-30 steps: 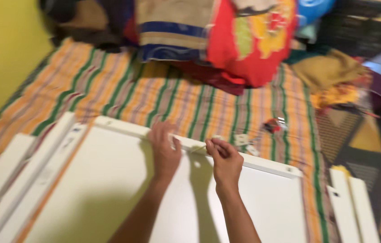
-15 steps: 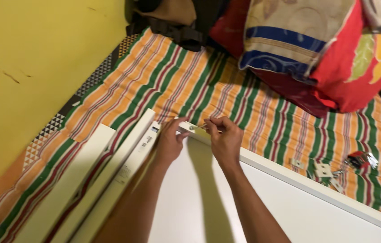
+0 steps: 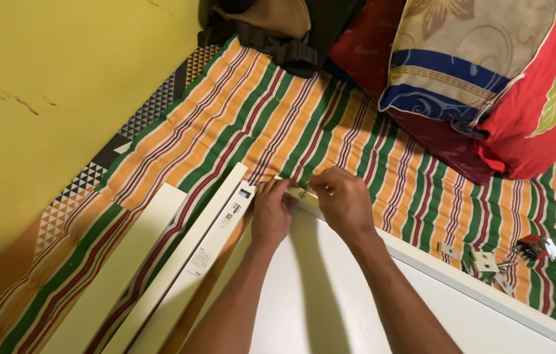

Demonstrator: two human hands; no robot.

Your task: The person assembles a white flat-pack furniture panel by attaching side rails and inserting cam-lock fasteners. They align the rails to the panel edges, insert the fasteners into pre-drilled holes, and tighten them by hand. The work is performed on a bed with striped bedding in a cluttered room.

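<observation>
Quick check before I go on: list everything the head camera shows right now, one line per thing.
White panel: one, white, flat at bottom centre under both hands.
White boards: two long ones, white, left of the panel.
Striped mat: one, orange, green and red, covering the floor.
Small metal part: one, silver, at the panel's corner between the fingers.
Loose hardware: a few pieces, white and silver, on the mat at right.
Cushions: a pile, red, blue and beige, top right.
Wall: yellow, left.
Left hand: on the panel corner.
Right hand: pinching the small metal part.
</observation>
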